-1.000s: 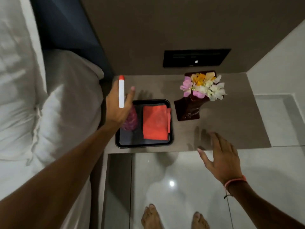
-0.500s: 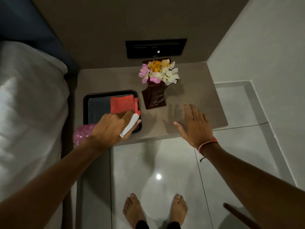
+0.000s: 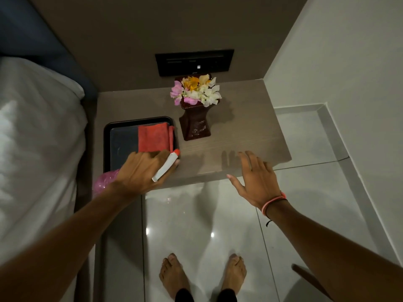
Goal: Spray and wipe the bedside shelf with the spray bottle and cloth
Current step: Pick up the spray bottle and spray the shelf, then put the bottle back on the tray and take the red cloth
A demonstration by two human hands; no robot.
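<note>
Item one, bedside shelf (image 3: pixel 246 136): wood-grain top, fixed in the wall corner beside the bed (image 3: pixel 37 136).

Item two, black tray (image 3: pixel 122 136), at nine o'clock on it, keeping the folded red cloth (image 3: pixel 152 138) off the surface.

Item three, dark vase of flowers (image 3: pixel 194 125), at twelve.

Item four, our left hand (image 3: pixel 141 171), closed round the pink spray bottle (image 3: pixel 104 182), white nozzle with red tip aimed at three, apparently for spraying.

Item five, our right hand (image 3: pixel 257 177), spread wide and empty over the front edge, likely steadying us.
</note>
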